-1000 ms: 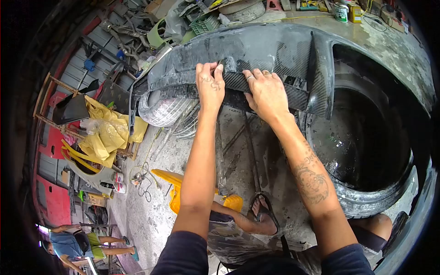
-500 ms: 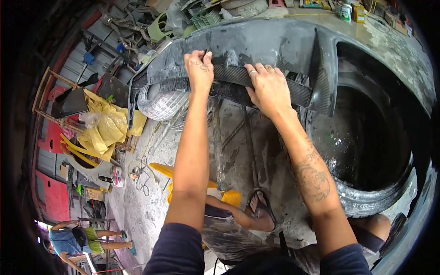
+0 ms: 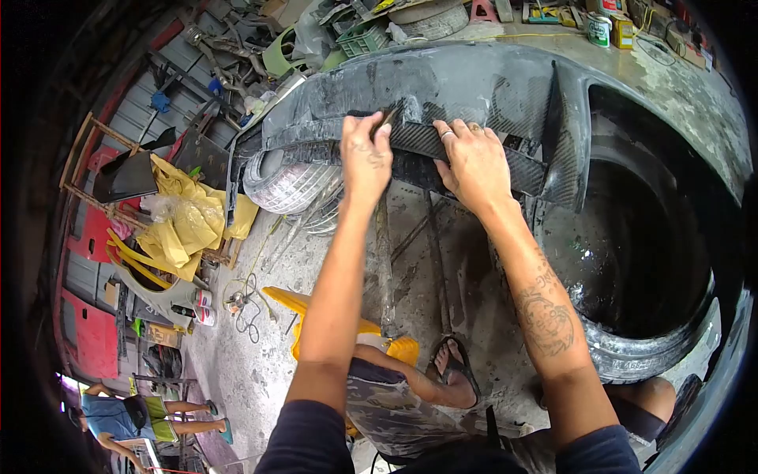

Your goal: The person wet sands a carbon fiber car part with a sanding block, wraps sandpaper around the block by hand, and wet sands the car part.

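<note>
A cluttered workshop with a stained grey concrete floor (image 3: 237, 379) surrounds a long, curved, dark grey panel with patches of carbon-fibre weave (image 3: 474, 71), which lies across the upper middle of the head view, directly under both hands. The left hand (image 3: 365, 162) has its fingers curled and its thumb drawn in, pinching a thin, dark brown piece (image 3: 388, 118) at the panel's woven lower part; what that piece is made of cannot be told. The right hand (image 3: 478, 162), with a ring on one finger, is loosely open, its fingers laid over the panel's lower strip and its thumb spread apart towards the lower edge. Whether it grips that edge cannot be told. Below and left of the panel is a tyre coated in pale dust (image 3: 288, 188); to the right, near the panel's end, lies a large, dusty black tyre (image 3: 647, 357). Beneath the forearms are a bright yellow plastic object (image 3: 403, 349), partly hidden, and a foot in a black sandal (image 3: 458, 375). Farther left sits a heap of crumpled yellow sheeting (image 3: 185, 225), and at the lower left, well apart, a person in a blue top and green shorts (image 3: 118, 415)
</note>
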A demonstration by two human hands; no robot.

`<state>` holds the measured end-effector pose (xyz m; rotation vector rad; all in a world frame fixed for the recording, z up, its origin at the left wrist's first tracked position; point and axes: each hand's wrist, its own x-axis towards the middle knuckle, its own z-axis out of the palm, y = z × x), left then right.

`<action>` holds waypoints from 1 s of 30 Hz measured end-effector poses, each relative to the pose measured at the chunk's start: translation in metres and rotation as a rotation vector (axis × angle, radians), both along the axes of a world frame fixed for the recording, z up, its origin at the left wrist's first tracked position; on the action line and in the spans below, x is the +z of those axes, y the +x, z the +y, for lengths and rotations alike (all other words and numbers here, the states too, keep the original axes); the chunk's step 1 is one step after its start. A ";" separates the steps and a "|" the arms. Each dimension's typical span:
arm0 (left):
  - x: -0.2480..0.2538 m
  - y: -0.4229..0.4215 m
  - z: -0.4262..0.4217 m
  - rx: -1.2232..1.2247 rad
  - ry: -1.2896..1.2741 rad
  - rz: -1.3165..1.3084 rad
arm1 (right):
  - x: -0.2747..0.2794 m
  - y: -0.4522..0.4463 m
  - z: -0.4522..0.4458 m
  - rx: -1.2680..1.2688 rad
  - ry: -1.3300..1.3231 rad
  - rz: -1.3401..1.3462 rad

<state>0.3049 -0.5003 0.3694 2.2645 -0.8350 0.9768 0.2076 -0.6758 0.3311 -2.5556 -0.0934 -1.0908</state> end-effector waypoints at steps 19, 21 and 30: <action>-0.005 0.009 -0.038 0.067 -0.147 -0.004 | -0.001 0.001 -0.001 0.015 0.013 -0.044; -0.005 0.018 -0.026 0.063 -0.360 -0.018 | 0.003 0.001 -0.003 0.015 -0.003 -0.040; -0.009 -0.027 -0.028 -0.030 -0.067 -0.076 | -0.004 0.001 0.000 0.007 0.008 -0.021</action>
